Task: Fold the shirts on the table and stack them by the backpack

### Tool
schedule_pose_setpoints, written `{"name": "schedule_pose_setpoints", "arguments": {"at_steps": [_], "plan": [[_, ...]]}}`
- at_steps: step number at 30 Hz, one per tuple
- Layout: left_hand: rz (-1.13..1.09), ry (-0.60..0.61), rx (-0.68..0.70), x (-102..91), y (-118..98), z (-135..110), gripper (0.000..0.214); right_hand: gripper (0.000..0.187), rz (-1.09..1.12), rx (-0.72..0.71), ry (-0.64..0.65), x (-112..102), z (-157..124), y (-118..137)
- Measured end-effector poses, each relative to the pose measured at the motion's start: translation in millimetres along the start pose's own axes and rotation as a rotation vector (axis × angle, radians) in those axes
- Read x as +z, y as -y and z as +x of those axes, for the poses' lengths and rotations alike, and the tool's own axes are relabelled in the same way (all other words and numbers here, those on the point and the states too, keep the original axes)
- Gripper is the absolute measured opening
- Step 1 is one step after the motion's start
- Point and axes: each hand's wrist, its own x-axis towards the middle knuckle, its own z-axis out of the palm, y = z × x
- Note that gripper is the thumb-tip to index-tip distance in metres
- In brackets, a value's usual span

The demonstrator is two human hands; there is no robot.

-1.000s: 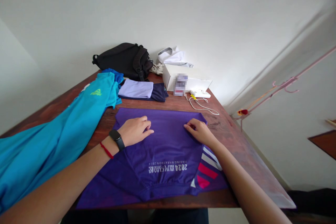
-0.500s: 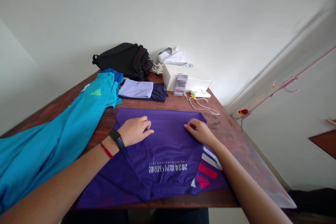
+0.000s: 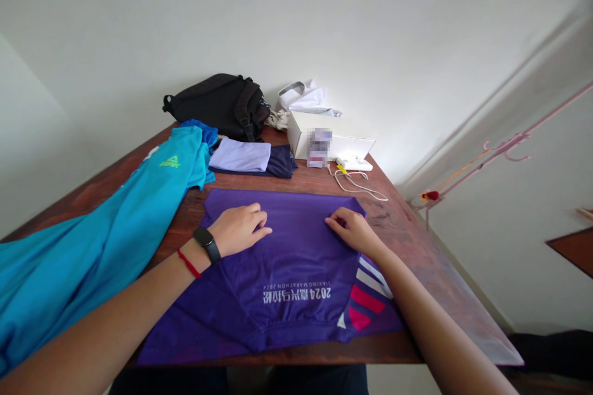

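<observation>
A purple T-shirt with white print lies partly folded on the brown wooden table. My left hand, with a black wristband and a red cord at the wrist, rests on its left part with the fingers curled and closed. My right hand presses on the shirt's right part near the folded edge, fingers bent and pinched on the cloth. Both forearms reach in from the bottom of the view.
A turquoise garment sprawls over the table's left side. Behind the shirt lie a folded lilac cloth on a dark one, a black backpack, a white bag, a white box and a white cable. Pink hangers hang at the right.
</observation>
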Motion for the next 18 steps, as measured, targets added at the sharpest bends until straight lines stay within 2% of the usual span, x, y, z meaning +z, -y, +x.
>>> {"name": "schedule_pose_setpoints", "arguments": {"at_steps": [18], "plan": [[-0.009,-0.004,-0.006,0.0,-0.3,-0.1,0.028,0.030,0.011,-0.002,0.000,0.9,0.4,-1.9]]}}
